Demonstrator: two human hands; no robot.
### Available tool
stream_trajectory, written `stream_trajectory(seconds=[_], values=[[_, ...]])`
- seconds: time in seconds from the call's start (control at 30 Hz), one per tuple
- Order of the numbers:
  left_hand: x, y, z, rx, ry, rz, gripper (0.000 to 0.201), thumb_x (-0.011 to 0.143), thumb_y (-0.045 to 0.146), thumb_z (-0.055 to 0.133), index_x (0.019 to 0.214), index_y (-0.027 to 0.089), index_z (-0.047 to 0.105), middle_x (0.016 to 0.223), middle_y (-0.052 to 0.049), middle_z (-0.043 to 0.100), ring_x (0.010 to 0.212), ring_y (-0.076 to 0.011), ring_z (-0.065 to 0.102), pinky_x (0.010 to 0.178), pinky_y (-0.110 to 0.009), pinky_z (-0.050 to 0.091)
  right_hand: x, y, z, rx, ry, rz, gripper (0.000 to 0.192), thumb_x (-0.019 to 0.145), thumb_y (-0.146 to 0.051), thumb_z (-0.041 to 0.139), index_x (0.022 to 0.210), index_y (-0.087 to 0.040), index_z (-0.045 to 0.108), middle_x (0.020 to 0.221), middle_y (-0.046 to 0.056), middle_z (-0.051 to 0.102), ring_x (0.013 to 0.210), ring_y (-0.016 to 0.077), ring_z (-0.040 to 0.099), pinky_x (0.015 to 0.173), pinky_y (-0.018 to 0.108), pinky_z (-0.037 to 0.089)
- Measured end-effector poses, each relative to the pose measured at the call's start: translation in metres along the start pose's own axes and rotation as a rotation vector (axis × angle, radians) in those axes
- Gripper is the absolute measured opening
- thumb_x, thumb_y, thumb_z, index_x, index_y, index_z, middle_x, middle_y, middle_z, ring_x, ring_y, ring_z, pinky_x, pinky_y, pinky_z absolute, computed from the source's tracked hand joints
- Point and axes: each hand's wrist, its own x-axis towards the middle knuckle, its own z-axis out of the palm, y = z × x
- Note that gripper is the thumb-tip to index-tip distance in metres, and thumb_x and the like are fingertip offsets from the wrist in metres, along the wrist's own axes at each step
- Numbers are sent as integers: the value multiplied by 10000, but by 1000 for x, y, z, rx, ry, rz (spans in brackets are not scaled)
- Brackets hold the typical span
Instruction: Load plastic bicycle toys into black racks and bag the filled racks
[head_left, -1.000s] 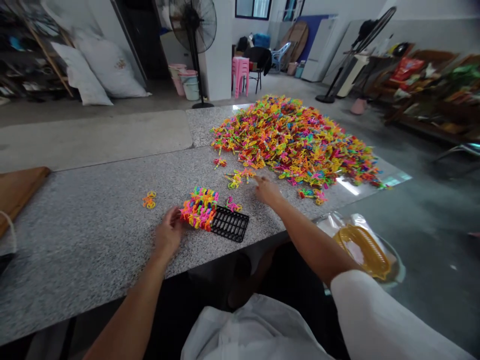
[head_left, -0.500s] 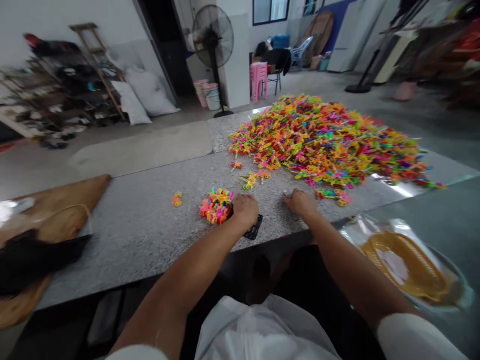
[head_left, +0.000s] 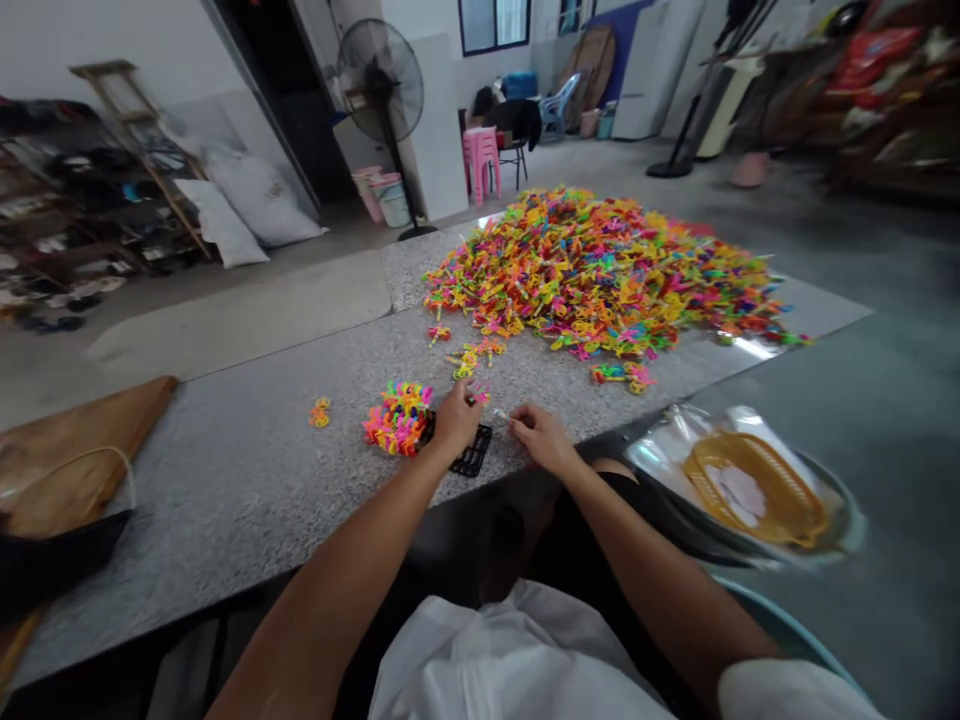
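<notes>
The left hand [head_left: 456,418] pinches a small pink piece [head_left: 478,396] above the black grid tray [head_left: 472,460]; the right hand [head_left: 541,436], just beside, pinches a thin pale piece [head_left: 501,414].

Hidden and unclear spots at the table

The left hand [head_left: 457,420] covers much of the black grid [head_left: 472,458]; whatever the right hand [head_left: 541,437] pinches is too small to tell. Single pieces in the pile [head_left: 600,270] blur together. The dark bag [head_left: 45,560] is cut off at the left edge, and the shelves [head_left: 885,90] are blurred.
</notes>
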Motion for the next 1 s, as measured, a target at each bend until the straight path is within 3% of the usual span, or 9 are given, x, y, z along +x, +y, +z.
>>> stream_trajectory(seconds=[0.07, 0.13, 0.23, 0.33, 0.5, 0.77, 1.0], values=[[-7, -4, -4, -301, -20, -53, 354, 917, 315, 742, 1239, 169, 730, 1123, -105, 787, 1062, -260, 744, 1000, -407, 570, -11, -5, 2, 182, 9, -1, 259, 858, -481, 686, 938, -247, 608, 703, -62, 631, 505, 126, 512, 480, 250, 404], [-20, -9, -11, -571, -139, -94, 370, 860, 418, 806, 1120, 164, 743, 1051, -81, 787, 990, -241, 744, 922, -388, 601, -21, -13, 2, 331, 11, -1, 323, 824, -512, 744, 965, -240, 641, 705, -64, 632, 495, 113, 506, 463, 242, 403], [-43, -14, -25, -768, -270, -131, 494, 758, 528, 886, 1051, 155, 748, 983, -67, 772, 900, -206, 715, 758, -310, 588, -31, -26, 2, 490, 1, 2, 378, 793, -530, 822, 978, -236, 673, 684, -66, 617, 505, 106, 516, 454, 227, 412], [-62, -17, -38, -762, -321, -121, 525, 741, 580, 896, 1016, 153, 761, 887, -38, 733, 801, -166, 653, 645, -261, 521, -36, -35, 6, 544, -41, 4, 392, 787, -541, 862, 959, -233, 693, 648, -64, 609, 490, 102, 506, 441, 222, 416], [-77, -19, -53, -776, -334, -81, 535, 776, 620, 869, 1032, 165, 753, 836, -8, 692, 737, -138, 600, 616, -249, 483, -39, -37, 20, 606, -135, 70, 420, 751, -556, 897, 924, -219, 715, 625, -60, 606, 451, 95, 486, 404, 220, 400], [-87, -24, -68, -775, -443, -93, 569, 775, 699, 859, 922, 167, 718, 826, -24, 695, 761, -150, 624, 712, -285, 543, -41, -33, 31, 658, -177, 135, 411, 741, -533, 933, 876, -217, 706, 608, -61, 590, 448, 87, 465, 392, 208, 381], [-87, -33, -68, -800, -506, -132, 597, 762, 699, 882, 984, 169, 719, 860, -26, 702, 773, -152, 644, 789, -321, 579, -41, -33, 33, 644, -209, 159, 403, 737, -531, 931, 867, -223, 706, 597, -64, 573, 441, 88, 442, 381, 210, 369]])
